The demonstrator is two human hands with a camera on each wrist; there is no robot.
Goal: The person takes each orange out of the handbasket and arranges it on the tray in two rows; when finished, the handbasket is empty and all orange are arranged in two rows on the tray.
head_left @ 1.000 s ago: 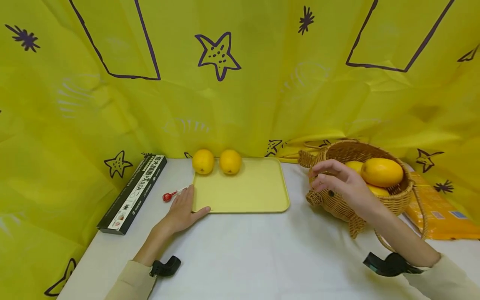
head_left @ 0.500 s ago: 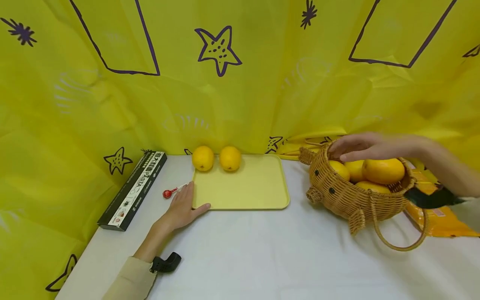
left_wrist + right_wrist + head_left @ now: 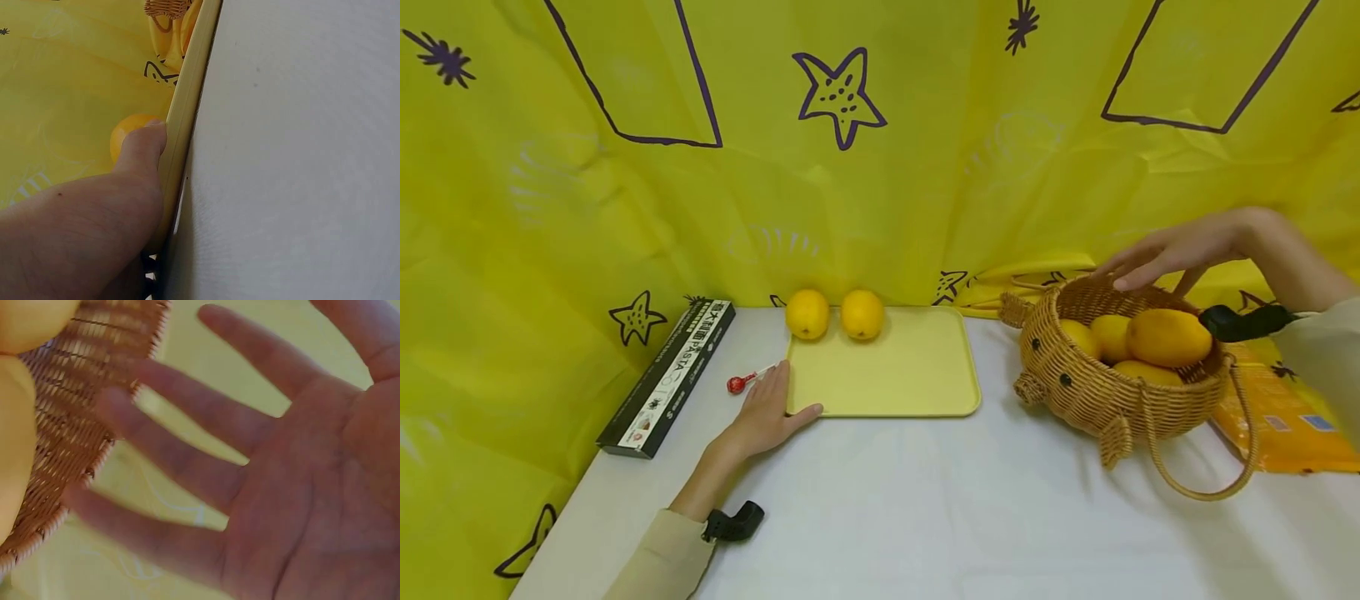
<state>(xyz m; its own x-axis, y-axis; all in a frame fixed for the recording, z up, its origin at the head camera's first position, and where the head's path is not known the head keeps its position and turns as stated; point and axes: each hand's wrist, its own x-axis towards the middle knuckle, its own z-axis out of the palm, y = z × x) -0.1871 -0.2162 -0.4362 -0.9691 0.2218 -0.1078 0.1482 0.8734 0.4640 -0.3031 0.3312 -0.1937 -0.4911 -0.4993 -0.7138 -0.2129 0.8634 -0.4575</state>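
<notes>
In the head view, my left hand (image 3: 763, 417) rests at the left front corner of the yellow tray (image 3: 917, 375), fingers along its left edge and thumb at the front edge. Two oranges (image 3: 807, 315) sit side by side at the tray's back left. Over the back rim of a pig-shaped wicker basket (image 3: 1105, 408) is my right hand (image 3: 1187, 250), holding nothing. The right wrist view shows its fingers spread, with fingertips (image 3: 115, 403) by the woven rim; contact is unclear. Inside the basket lie several yellow oval fruits, the top one like a mango (image 3: 1168, 337).
A red lollipop (image 3: 737, 384) lies left of the tray, its stick end by my left fingers. Farther left is a black and white pasta box (image 3: 670, 379). An orange packet (image 3: 1285, 425) lies behind the basket's right side. A yellow curtain (image 3: 925, 167) hangs behind the table.
My right hand has moved from in front of the basket, over the fruit, to its back rim, and its fingers have straightened. The left hand stays at the tray corner.
</notes>
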